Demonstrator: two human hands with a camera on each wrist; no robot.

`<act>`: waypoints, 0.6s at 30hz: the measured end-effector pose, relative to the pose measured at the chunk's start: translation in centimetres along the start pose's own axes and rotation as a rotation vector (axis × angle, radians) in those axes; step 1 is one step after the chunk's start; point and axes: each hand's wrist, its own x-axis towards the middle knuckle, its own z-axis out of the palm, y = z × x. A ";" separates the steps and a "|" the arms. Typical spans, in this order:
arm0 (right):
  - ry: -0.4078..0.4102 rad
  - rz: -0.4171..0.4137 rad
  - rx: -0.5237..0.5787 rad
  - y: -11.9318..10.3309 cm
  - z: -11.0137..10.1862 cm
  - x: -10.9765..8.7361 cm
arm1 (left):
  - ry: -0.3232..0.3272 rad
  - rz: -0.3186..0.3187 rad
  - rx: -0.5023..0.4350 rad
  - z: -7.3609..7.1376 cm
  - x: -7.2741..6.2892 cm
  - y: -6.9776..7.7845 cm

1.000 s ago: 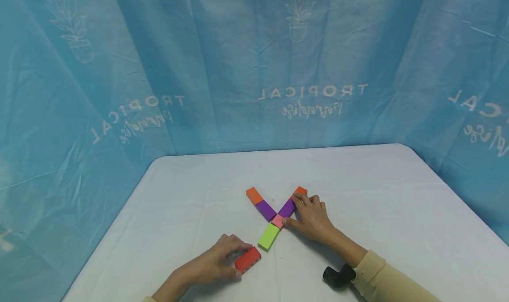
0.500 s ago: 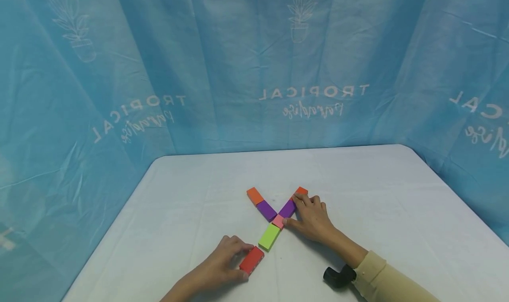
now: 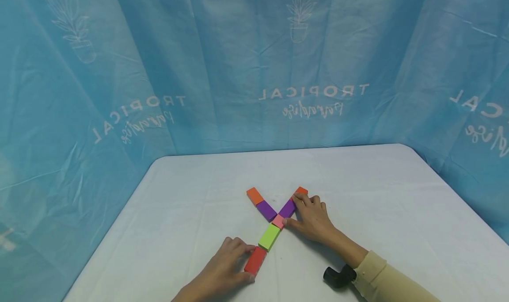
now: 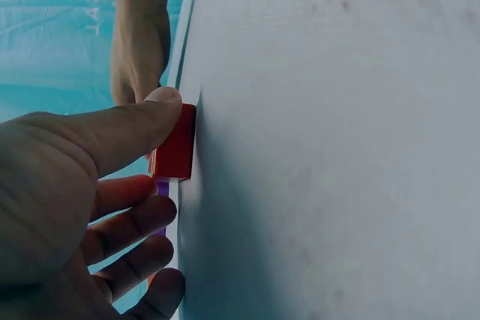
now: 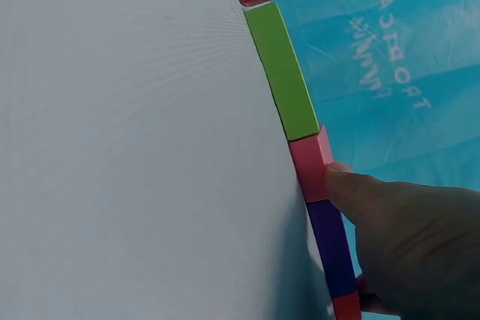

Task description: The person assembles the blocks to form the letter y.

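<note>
My left hand (image 3: 226,266) grips a red block (image 3: 255,261) between thumb and forefinger, its other fingers held off the block in the left wrist view. The red block's far end is right at the near end of a lime green block (image 3: 269,237). Beyond it the line runs on through a pink block (image 3: 278,221), a purple block (image 5: 331,249) and an orange block (image 3: 301,190). My right hand (image 3: 314,219) holds that upper stretch, thumb on the pink block (image 5: 309,168), forefinger bent down at the orange one.
A second arm of blocks branches up and left from the pink block: a purple block (image 3: 266,211), then an orange block (image 3: 255,196). The white table (image 3: 191,196) is backed by blue curtains (image 3: 222,72). A black device (image 3: 339,277) sits at the right wrist.
My left hand has moved the red block right and turned it into line with the lime green block, closing the gap between them. The right hand has stayed in place.
</note>
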 end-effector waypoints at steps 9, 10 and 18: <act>0.002 0.001 -0.001 0.0 -0.1 0.0 | -0.008 -0.048 0.014 0.2 0.3 0.4; 0.002 0.002 0.000 -0.1 -0.1 0.0 | -0.010 -0.051 0.013 0.3 0.4 0.4; 0.005 0.006 0.001 0.0 0.0 0.0 | 0.011 -0.042 0.022 0.4 0.3 0.4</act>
